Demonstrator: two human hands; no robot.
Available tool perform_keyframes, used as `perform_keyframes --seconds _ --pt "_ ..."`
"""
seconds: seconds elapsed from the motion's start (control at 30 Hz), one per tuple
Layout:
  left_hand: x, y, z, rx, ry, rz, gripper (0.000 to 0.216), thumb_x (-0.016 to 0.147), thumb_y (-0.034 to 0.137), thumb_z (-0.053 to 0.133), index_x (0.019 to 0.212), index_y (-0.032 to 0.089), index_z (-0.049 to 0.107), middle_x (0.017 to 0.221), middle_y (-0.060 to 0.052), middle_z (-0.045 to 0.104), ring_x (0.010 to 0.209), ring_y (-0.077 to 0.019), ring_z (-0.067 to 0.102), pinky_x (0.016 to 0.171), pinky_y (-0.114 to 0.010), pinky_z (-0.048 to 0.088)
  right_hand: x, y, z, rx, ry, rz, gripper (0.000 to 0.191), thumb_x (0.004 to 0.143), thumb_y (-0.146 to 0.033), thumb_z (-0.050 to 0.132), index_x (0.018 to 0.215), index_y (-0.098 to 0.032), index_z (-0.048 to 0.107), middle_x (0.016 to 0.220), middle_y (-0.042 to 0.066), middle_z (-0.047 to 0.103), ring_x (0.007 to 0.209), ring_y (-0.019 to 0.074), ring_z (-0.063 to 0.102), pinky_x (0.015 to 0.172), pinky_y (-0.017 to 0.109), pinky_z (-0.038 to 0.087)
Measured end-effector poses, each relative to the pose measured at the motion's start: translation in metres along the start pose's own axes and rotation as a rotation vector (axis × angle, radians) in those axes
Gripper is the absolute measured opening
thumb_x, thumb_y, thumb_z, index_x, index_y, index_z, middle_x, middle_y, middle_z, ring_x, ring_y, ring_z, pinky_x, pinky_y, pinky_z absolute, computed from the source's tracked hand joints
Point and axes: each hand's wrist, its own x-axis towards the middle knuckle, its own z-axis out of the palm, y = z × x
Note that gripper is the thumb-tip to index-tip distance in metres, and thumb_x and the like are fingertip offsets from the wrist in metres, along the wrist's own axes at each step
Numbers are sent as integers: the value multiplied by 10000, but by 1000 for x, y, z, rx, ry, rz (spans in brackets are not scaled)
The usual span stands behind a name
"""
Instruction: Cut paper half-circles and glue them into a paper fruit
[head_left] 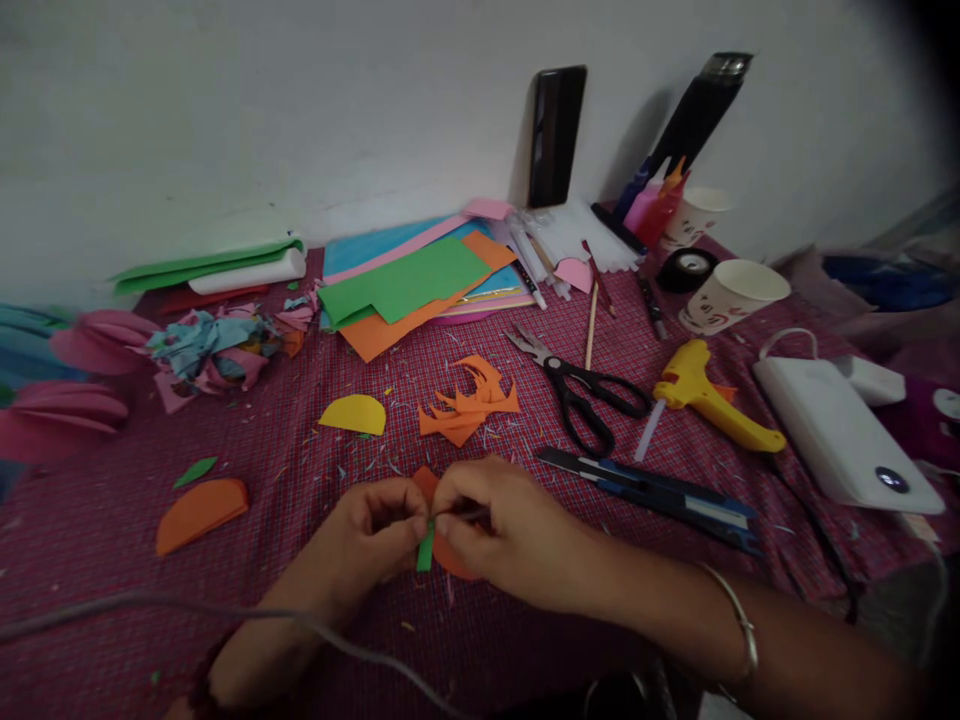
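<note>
A: Where's the green strip (425, 553)?

B: Over the near middle of the tabletop (300, 475), between the two hands. The left hand (379, 520) has its grip pinching the strip near the upper end.

A: And the right hand (491, 520)?

B: Its grip is pressed together right beside the left fingertips. Whether it has the paper too, I can't tell; the fingers hide that.

A: There's some orange under them.

B: An orange paper piece (456, 562), partly covered by the right hand.

A: Just beyond the hands?

B: Jagged orange scraps (469, 405), with a yellow half-round (354, 414) to their left. Further left, an orange half-round (202, 515) lies near a small green leaf shape (196, 472).

A: To the right?

B: Black-handled scissors (556, 366), a blue and black cutter (667, 502), then a yellow glue gun (686, 385) with a pale stick at its nozzle.

A: At the back?

B: Coloured sheets (420, 280) in a stack, green uppermost; a heap of crumpled blue and pink scraps (210, 350) left of it; two paper cups (739, 300) on the right; and a phone (557, 135) leaning on the wall (300, 100).
</note>
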Motion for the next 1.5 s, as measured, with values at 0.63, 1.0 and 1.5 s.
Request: perform_keyframes --seconds 0.63,1.0,1.5 --pt "4 -7 14 -225 57 36 86 641 197 662 589 165 601 474 68 455 411 -45 316 402 -178 246 -5 1 1 -729 93 -436 175 904 -116 482 751 -171 546 706 14 583 660 184 454 680 359 286" --pt "2 -9 15 -147 116 93 157 730 244 638 605 170 577 470 67 476 410 -46 326 412 -183 244 0 0 3 -494 139 -216 145 812 -72 514 703 -155 560 636 -14 563 623 145 499 656 311 316" --pt "0 -2 22 -390 160 -43 142 646 234 671 569 168 572 461 62 472 413 -52 325 409 -184 239 -3 -9 0 -815 30 -490 153 915 -116 481 807 -145 585 726 35 589 673 199 484 668 359 292"
